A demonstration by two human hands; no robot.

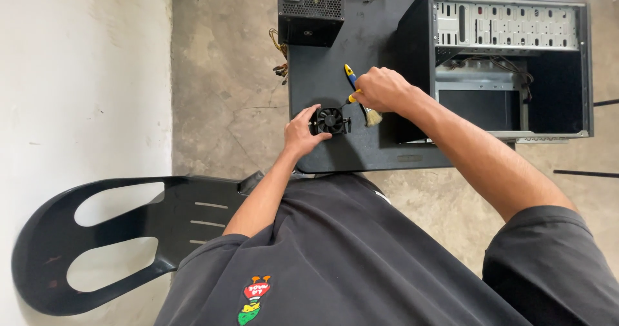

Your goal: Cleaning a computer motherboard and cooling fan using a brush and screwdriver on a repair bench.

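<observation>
Left hand point(302, 132) gripping small black fan point(330, 119), right hand point(382, 88) clasping brush point(361, 100), open computer case point(509, 61) beside, power supply point(311, 10) behind

Black fan point(330, 119), black table point(361, 152), black chair point(97, 236); screwdriver point(351, 81) handle looks blue-yellow; brush point(373, 118) bristles pale tan.

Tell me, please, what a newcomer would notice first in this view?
At centre, the left hand steadies a small black fan on the dark table, while the right hand holds a brush beside it. An open computer case lies upper right; a black chair stands lower left.
</observation>
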